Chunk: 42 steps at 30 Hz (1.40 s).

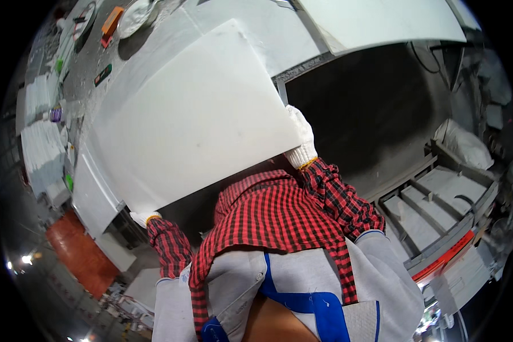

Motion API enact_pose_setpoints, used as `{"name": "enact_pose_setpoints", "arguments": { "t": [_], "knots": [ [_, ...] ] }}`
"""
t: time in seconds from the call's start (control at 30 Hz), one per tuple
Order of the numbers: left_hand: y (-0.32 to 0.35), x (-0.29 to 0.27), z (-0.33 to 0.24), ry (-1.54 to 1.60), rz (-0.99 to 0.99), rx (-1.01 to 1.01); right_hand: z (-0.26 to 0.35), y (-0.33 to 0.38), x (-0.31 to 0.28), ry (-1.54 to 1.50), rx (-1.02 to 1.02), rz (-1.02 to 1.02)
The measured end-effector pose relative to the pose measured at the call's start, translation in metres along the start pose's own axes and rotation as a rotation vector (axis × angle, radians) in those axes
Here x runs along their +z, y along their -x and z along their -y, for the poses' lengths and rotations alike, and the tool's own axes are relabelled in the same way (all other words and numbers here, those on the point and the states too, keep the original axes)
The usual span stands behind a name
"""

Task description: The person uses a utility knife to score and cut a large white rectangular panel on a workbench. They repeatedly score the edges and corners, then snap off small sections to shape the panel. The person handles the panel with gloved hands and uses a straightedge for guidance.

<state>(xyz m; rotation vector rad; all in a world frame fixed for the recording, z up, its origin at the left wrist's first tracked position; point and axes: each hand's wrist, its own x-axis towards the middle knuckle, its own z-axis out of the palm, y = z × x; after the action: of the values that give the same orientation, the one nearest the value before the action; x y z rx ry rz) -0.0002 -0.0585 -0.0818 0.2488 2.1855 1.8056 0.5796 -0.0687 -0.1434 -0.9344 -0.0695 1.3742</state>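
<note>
A large flat white panel (194, 119) lies tilted across the worktable in front of me. My right hand (302, 137), in a white knit glove with a yellow cuff, is closed on the panel's right edge near its near corner. At the near left corner, my left hand (145, 218) wears a matching glove and grips the edge. Most of its fingers are hidden by the panel. Red and black checked sleeves cover both forearms.
Another white panel (387, 23) is at the far right. On the dusty worktable (139, 60) lie a white bowl (135, 18), an orange object (112, 23) and a small dark device (103, 74). White sheets (43, 151) are stacked at left. A slatted metal frame (433, 205) stands at right.
</note>
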Motion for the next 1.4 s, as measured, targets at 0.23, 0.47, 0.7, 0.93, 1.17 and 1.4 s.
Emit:
{"name": "enact_pose_setpoints", "arguments": {
  "t": [0.23, 0.47, 0.7, 0.93, 1.17, 1.4],
  "knots": [
    [0.086, 0.144, -0.099, -0.835, 0.516, 0.781, 0.026, -0.003, 0.030, -0.879, 0.244, 0.059],
    [0.207, 0.372, -0.082, -0.754, 1.179, 1.394, 0.034, 0.009, 0.050, -0.868, 0.241, 0.118],
    [0.292, 0.385, -0.063, -0.775, 1.291, 1.589, 0.025, 0.061, 0.041, -0.951, 0.351, 0.033],
    [0.298, 0.401, -0.062, -1.150, 1.202, 1.557, 0.010, 0.062, 0.019, -0.891, 0.409, 0.095],
    [0.327, 0.420, -0.066, -0.751, 1.250, 1.623, 0.036, 0.002, 0.010, -0.267, 0.357, 0.134],
    [0.343, 0.423, -0.073, -0.787, 1.368, 1.243, 0.061, -0.028, 0.029, -0.050, 0.349, 0.131]
  ]
}}
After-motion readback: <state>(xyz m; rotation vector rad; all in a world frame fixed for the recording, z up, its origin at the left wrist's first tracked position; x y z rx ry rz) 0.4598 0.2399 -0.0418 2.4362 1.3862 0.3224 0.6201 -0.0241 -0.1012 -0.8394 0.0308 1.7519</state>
